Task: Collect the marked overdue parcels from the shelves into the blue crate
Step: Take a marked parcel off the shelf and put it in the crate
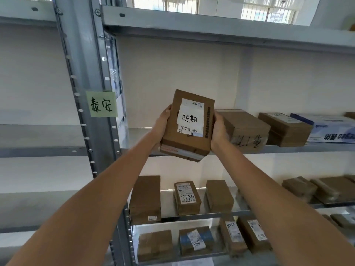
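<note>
A brown cardboard parcel [171, 137] with a white handwritten slip over its shipping label is held up in front of the upper shelf [288, 149], tilted with its face toward me. My left hand [163, 124] grips its left edge and my right hand [218, 129] grips its right edge, fingers curled behind it. A second, flatter parcel with a pale edge shows pressed under its lower end. The blue crate is out of view.
On the upper shelf to the right stand a brown box with black writing [245, 129], another brown box [284, 129] and a blue-and-white carton [326, 129]. Lower shelves hold several brown parcels, one marked 7786 [187, 197]. A green note [101, 104] sticks to the steel upright.
</note>
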The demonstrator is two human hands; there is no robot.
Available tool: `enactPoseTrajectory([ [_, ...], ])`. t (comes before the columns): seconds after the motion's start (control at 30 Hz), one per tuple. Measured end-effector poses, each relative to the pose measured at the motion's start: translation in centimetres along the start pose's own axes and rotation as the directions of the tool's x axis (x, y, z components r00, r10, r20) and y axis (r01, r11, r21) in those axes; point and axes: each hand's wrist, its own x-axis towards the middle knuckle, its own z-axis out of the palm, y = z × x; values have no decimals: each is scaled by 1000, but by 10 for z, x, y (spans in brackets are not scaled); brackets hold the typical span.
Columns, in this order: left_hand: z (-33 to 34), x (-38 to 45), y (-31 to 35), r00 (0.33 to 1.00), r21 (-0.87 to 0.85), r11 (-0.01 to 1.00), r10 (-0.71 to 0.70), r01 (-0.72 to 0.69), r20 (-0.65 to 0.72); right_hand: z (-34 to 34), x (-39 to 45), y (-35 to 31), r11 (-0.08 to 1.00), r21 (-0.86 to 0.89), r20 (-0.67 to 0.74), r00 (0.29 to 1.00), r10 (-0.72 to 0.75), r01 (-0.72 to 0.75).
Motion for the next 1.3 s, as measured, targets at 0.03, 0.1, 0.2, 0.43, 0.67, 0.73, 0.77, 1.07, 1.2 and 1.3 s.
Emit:
enactPoseTrajectory([
  [0.03,7,-2,-2,1000,-19,1000,2,-2,17,-6,-4,-2,1000,-19,4,1000,2,-2],
  [0.1,21,-6,-3,1000,-32,999,10,-9,21,-14,-13,-7,1000,-28,-23,1000,-9,9],
  [0.2,41,-12,-2,999,-30,999,20,-19,35,-26,-27,-22,997,-61,-76,995,-59,54],
  [0.43,80,-31,6,994,4,1000,-11,11,104,-62,-55,-46,993,-54,-131,985,-113,107],
  [0.67,112,-63,21,993,2,1000,-18,18,117,-92,-92,-62,988,-46,-104,983,-153,149],
  [0.73,122,-76,25,992,10,999,-34,33,124,-100,-104,-65,989,-37,-106,984,-145,142],
  [0.77,126,-81,26,990,17,999,-43,41,132,-104,-109,-66,990,-33,-113,983,-143,140],
  [1.07,216,-109,18,959,51,995,-94,84,268,-190,-163,-99,983,-12,-250,951,-180,183],
  [1.2,285,-113,3,927,28,991,-134,133,350,-256,-193,-123,973,-80,-352,907,-231,217],
  [1.3,343,-116,-11,885,-7,984,-158,179,439,-309,-217,-136,960,-149,-467,839,-280,238],
])
